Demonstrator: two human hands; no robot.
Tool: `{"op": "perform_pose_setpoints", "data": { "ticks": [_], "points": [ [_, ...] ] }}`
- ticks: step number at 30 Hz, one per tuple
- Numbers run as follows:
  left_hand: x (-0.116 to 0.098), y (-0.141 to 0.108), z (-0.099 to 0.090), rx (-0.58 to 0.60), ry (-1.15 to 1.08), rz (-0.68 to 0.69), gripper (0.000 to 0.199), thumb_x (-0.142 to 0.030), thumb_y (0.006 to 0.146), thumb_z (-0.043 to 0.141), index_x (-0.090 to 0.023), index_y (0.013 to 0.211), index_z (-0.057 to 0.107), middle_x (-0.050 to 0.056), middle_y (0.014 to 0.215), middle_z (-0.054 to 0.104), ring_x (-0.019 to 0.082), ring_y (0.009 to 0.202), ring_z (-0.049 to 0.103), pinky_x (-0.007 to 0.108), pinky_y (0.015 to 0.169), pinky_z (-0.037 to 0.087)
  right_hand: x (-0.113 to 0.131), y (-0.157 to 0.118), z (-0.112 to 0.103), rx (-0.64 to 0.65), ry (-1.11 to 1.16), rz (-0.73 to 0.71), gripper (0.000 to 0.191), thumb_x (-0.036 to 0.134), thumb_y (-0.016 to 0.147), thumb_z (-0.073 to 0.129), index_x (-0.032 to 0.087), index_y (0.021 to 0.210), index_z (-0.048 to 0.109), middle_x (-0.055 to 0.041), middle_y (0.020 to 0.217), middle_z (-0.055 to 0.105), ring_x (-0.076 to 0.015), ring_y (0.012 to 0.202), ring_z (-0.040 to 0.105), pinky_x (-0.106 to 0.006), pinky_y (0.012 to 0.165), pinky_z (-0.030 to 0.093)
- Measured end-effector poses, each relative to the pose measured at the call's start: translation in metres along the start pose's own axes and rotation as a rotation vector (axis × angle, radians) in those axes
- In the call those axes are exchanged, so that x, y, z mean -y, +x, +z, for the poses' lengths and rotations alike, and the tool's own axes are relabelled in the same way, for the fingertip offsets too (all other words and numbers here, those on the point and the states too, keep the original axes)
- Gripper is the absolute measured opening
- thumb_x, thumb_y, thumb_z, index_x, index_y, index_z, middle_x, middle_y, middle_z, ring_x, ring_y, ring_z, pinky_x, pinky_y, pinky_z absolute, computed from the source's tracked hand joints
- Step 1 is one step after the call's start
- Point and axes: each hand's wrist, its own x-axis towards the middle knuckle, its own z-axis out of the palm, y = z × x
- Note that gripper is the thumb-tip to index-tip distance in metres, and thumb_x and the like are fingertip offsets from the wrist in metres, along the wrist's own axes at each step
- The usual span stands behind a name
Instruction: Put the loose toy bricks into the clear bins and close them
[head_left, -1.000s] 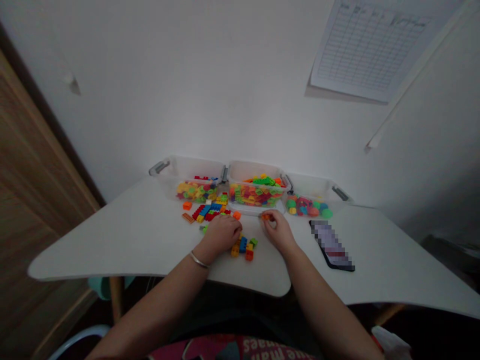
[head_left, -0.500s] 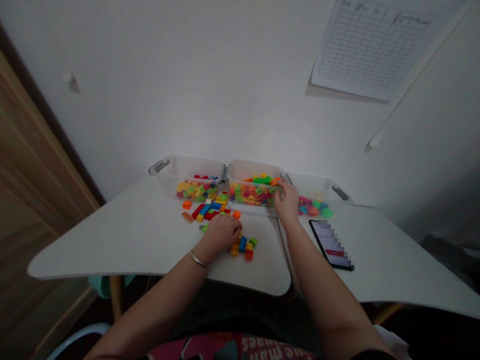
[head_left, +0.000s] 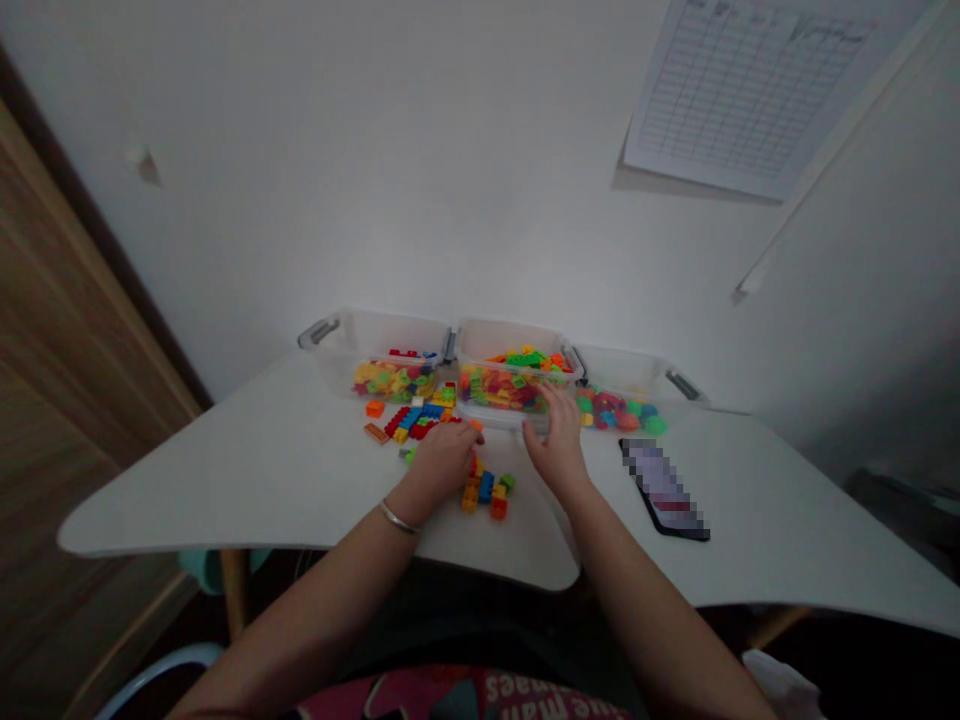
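My left hand (head_left: pixel 444 462), with a metal bangle (head_left: pixel 398 517) on the wrist, lies palm down on the white table (head_left: pixel 225 495), its fingertips at a patch of loose plastic building bricks (head_left: pixel 420 422). Whether it grips a brick is hidden. A small stack of orange, blue and red bricks (head_left: pixel 486 492) stands just right of it. My right hand (head_left: pixel 551 442) is at the front wall of the middle clear plastic box (head_left: pixel 510 340), fingers apart, with no brick visible in them.
The left clear box (head_left: pixel 390 345) holds mixed bricks, and the right one (head_left: pixel 626 372) holds round coloured pieces. A phone with a pixelated screen (head_left: pixel 664 490) lies right of my right hand. A printed grid sheet (head_left: pixel 742 90) hangs on the white wall.
My right hand has come back from above the gap between the middle and right boxes to the middle box's front. My left hand stays nearly in place.
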Motion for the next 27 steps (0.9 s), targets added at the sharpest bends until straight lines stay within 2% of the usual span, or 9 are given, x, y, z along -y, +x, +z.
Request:
{"op": "perform_pose_setpoints", "data": {
  "ticks": [2,5,8,10,13,19,21,24,27],
  "points": [
    [0.003,0.001,0.002,-0.161,-0.141,-0.023,0.030,-0.006,0.086,0.038,-0.016,0.097,0.064,0.010,0.098,0.068,0.021,0.098,0.062,0.038,0.093,0.050,0.012,-0.017,0.002,0.109,0.070,-0.001,0.056,0.031,0.086,0.052,0.017,0.140,0.043,-0.0156,0.140,0.050,-0.0280,0.134,0.042,-0.054,0.113,0.033],
    [0.007,0.002,0.005,-0.386,-0.303,-0.063,0.028,-0.013,0.092,0.034,-0.017,0.102,0.060,0.009,0.103,0.066,0.020,0.101,0.059,0.038,0.094,0.049,0.030,-0.037,0.005,0.325,0.131,0.013,0.061,0.037,0.084,0.058,0.017,0.140,0.044,-0.0159,0.143,0.049,-0.0289,0.135,0.042,-0.053,0.113,0.034],
    [0.007,0.001,0.003,-0.492,-0.355,-0.078,0.027,-0.019,0.094,0.035,-0.018,0.109,0.058,0.009,0.105,0.064,0.019,0.100,0.059,0.037,0.094,0.050,0.045,-0.046,0.005,0.523,0.129,-0.021,0.074,0.043,0.077,0.067,0.017,0.142,0.043,-0.0144,0.149,0.042,-0.0309,0.139,0.036,-0.052,0.116,0.030],
    [0.006,0.001,0.000,-0.526,-0.333,-0.049,0.028,-0.020,0.095,0.034,-0.018,0.111,0.058,0.009,0.108,0.064,0.020,0.105,0.058,0.038,0.098,0.048,0.052,-0.048,0.005,0.582,0.105,-0.033,0.079,0.044,0.074,0.070,0.017,0.143,0.043,-0.0133,0.151,0.040,-0.0316,0.141,0.033,-0.052,0.118,0.027],
    [0.007,0.000,-0.006,-0.541,-0.206,-0.038,0.027,-0.021,0.092,0.039,-0.018,0.107,0.061,0.009,0.113,0.064,0.023,0.116,0.053,0.043,0.109,0.039,0.053,-0.047,0.006,0.591,0.065,-0.010,0.070,0.039,0.077,0.068,0.014,0.140,0.048,-0.0140,0.149,0.044,-0.0311,0.140,0.034,-0.050,0.119,0.027],
    [0.016,0.001,-0.003,-0.501,-0.019,-0.352,0.022,-0.021,0.085,0.049,-0.022,0.095,0.069,0.008,0.118,0.066,0.031,0.129,0.045,0.056,0.116,0.023,0.037,-0.044,0.013,0.465,0.040,0.028,0.046,0.028,0.085,0.060,0.014,0.129,0.058,-0.0140,0.137,0.056,-0.0285,0.130,0.046,-0.049,0.114,0.035],
    [0.017,0.002,0.003,-0.482,-0.046,-0.384,0.022,-0.023,0.086,0.048,-0.022,0.093,0.069,0.008,0.116,0.067,0.030,0.125,0.048,0.057,0.116,0.022,0.032,-0.043,0.015,0.412,0.052,0.048,0.041,0.026,0.086,0.059,0.015,0.125,0.061,-0.0139,0.131,0.060,-0.0274,0.125,0.050,-0.049,0.111,0.038],
    [0.012,0.005,0.012,-0.523,-0.153,-0.381,0.023,-0.020,0.086,0.045,-0.022,0.095,0.066,0.007,0.109,0.069,0.024,0.114,0.056,0.050,0.116,0.025,0.030,-0.043,0.016,0.336,0.064,0.063,0.038,0.025,0.086,0.058,0.015,0.122,0.062,-0.0138,0.128,0.061,-0.0267,0.123,0.051,-0.049,0.110,0.039],
    [0.005,0.008,0.019,-0.531,-0.248,-0.357,0.026,-0.018,0.088,0.040,-0.022,0.098,0.064,0.007,0.111,0.067,0.023,0.117,0.054,0.047,0.116,0.027,0.037,-0.045,0.015,0.329,0.069,0.000,0.046,0.032,0.083,0.064,0.016,0.126,0.059,-0.0136,0.133,0.058,-0.0282,0.128,0.047,-0.050,0.113,0.036]
  ]
}}
